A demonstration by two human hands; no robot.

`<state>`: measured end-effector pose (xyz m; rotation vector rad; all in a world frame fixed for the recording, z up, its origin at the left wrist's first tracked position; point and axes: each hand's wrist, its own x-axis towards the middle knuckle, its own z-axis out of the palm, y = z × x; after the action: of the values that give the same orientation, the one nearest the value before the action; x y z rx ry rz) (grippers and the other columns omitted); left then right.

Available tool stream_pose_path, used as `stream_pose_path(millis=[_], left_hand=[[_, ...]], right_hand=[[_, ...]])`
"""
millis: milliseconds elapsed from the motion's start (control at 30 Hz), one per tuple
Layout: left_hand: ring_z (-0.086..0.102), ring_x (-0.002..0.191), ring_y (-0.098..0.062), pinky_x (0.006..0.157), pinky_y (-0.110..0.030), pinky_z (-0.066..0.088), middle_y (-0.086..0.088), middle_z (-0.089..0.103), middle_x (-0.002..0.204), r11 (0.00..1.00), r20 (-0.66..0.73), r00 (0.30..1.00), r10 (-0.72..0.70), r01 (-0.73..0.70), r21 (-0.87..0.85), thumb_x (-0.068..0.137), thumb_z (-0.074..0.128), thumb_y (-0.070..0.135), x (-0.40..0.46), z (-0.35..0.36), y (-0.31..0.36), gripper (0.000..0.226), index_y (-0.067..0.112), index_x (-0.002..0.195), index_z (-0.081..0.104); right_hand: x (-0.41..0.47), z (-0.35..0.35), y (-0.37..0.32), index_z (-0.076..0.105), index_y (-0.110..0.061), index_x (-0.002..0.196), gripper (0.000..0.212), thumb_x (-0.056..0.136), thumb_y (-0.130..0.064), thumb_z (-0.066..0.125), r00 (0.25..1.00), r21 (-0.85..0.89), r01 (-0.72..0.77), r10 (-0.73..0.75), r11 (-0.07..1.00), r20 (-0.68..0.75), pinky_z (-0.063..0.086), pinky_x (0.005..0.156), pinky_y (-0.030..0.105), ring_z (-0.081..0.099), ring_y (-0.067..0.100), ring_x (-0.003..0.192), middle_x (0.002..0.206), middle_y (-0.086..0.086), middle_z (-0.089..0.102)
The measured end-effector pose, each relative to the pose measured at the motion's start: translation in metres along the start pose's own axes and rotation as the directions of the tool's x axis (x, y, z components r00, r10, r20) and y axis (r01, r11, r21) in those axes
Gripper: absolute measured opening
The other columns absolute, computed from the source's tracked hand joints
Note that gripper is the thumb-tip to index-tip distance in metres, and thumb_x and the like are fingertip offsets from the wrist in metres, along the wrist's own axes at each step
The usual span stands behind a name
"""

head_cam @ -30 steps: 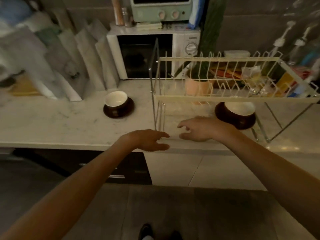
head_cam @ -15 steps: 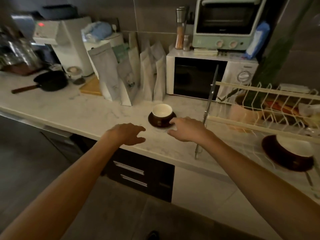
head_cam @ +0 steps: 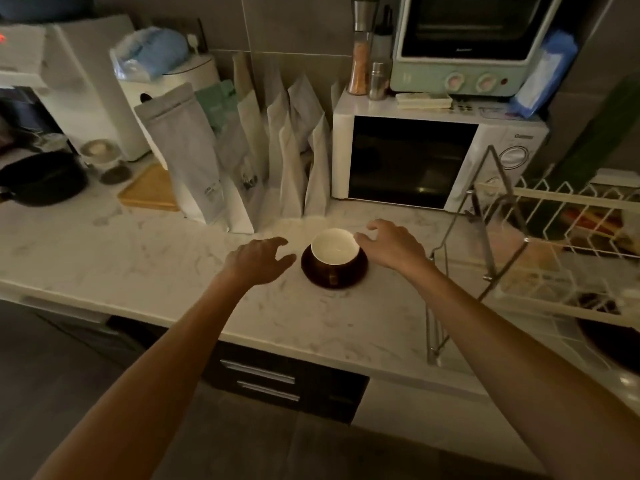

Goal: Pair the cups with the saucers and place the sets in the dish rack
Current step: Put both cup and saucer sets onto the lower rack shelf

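Note:
A dark brown cup with a white inside (head_cam: 334, 250) sits on a dark brown saucer (head_cam: 356, 271) on the marble counter, in front of the microwave. My left hand (head_cam: 258, 260) hovers just left of the saucer, fingers spread, holding nothing. My right hand (head_cam: 391, 244) is at the cup's right side, fingers apart, fingertips close to the rim; I cannot tell if they touch it. The cream wire dish rack (head_cam: 554, 216) stands at the right. On its lower level, at the frame's edge, a second dark saucer (head_cam: 613, 344) shows partly.
A white microwave (head_cam: 433, 161) with a green toaster oven (head_cam: 467, 46) on top stands behind the cup. Several paper bags (head_cam: 242, 161) lean against the wall to the left. A black pan (head_cam: 38, 183) and a wooden board (head_cam: 149, 192) lie further left. The counter edge (head_cam: 277, 344) runs below my forearms.
The view swung left, away from the rack. Both hands moved from the rack's front to either side of the cup and saucer on the counter.

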<state>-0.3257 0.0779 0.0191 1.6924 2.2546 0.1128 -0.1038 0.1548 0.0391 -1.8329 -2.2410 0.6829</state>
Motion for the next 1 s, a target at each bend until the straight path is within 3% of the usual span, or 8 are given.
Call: stream_pose_path(millis=[33,100,200,400,533,633,767,1000], left_hand=[[0.051,0.128,-0.027,0.108,-0.043,0.04,-0.008,0.055,0.14,0.985,0.006,0.999,-0.036,0.036,-0.166,0.091,0.048,0.057,0.008,0.002,-0.001,0.058,0.027,0.141,0.044],[0.053,0.124,-0.029,0.102,-0.042,0.045,-0.008,0.058,0.135,0.846,0.09,0.99,-0.109,0.14,-0.515,0.09,0.052,0.055,0.021,0.007,0.001,0.057,0.025,0.138,0.048],[0.054,0.12,-0.03,0.09,-0.043,0.049,-0.006,0.058,0.125,0.611,0.223,0.967,-0.123,0.251,-0.75,0.089,0.053,0.056,0.034,0.016,0.004,0.058,0.024,0.137,0.049],[0.051,0.113,-0.025,0.093,-0.049,0.051,-0.002,0.049,0.118,0.484,0.321,0.941,-0.109,0.333,-0.809,0.088,0.054,0.058,0.062,0.044,0.004,0.064,0.021,0.139,0.045],[0.052,0.122,-0.031,0.087,-0.048,0.055,-0.006,0.05,0.133,0.411,0.365,0.926,-0.098,0.372,-0.832,0.087,0.059,0.054,0.075,0.056,0.007,0.068,0.019,0.143,0.042],[0.054,0.122,-0.031,0.07,-0.039,0.059,-0.01,0.052,0.139,0.387,0.382,0.92,-0.081,0.383,-0.839,0.083,0.064,0.054,0.083,0.062,0.01,0.07,0.021,0.141,0.044],[0.056,0.119,-0.03,0.077,-0.045,0.06,-0.011,0.055,0.134,0.366,0.366,0.926,-0.095,0.374,-0.852,0.084,0.068,0.043,0.088,0.07,0.011,0.056,0.024,0.134,0.052],[0.058,0.116,-0.029,0.075,-0.042,0.06,-0.013,0.058,0.131,0.386,0.33,0.94,-0.093,0.339,-0.858,0.088,0.067,0.032,0.087,0.072,0.012,0.045,0.025,0.131,0.057]], right_hand=[[0.007,0.004,-0.001,0.046,-0.02,0.138,0.053,0.095,-0.052,0.046,1.0,0.036,-0.031,0.03,0.999,0.006,0.046,0.089,0.04,0.056,0.027,0.119,0.137,0.005,0.055],[0.019,0.013,-0.001,0.044,-0.02,0.141,0.057,0.095,-0.052,0.046,0.996,0.113,-0.086,0.083,0.99,0.035,0.045,0.095,0.041,0.053,0.027,0.124,0.141,0.005,0.052],[0.034,0.026,0.001,0.041,-0.017,0.144,0.059,0.096,-0.051,0.045,0.986,0.246,-0.156,0.137,0.957,0.092,0.045,0.103,0.044,0.049,0.027,0.129,0.147,0.006,0.047],[0.049,0.044,0.009,0.055,-0.006,0.128,0.048,0.099,-0.042,0.044,0.965,0.458,-0.259,0.209,0.851,0.157,0.044,0.104,0.049,0.051,0.031,0.123,0.136,0.014,0.055],[0.056,0.056,0.016,0.052,-0.016,0.135,0.048,0.097,-0.045,0.048,0.955,0.565,-0.297,0.228,0.77,0.191,0.044,0.105,0.048,0.048,0.024,0.126,0.14,0.004,0.051],[0.061,0.065,0.019,0.05,-0.019,0.139,0.049,0.096,-0.043,0.052,0.952,0.635,-0.305,0.217,0.71,0.215,0.046,0.105,0.047,0.049,0.017,0.117,0.142,0.002,0.05],[0.064,0.072,0.022,0.052,-0.021,0.138,0.043,0.097,-0.034,0.054,0.951,0.678,-0.308,0.202,0.667,0.232,0.049,0.102,0.046,0.053,0.017,0.113,0.138,0.001,0.054],[0.063,0.076,0.024,0.054,-0.023,0.136,0.041,0.096,-0.028,0.055,0.96,0.683,-0.281,0.193,0.674,0.204,0.049,0.102,0.046,0.056,0.021,0.12,0.137,0.001,0.057]])
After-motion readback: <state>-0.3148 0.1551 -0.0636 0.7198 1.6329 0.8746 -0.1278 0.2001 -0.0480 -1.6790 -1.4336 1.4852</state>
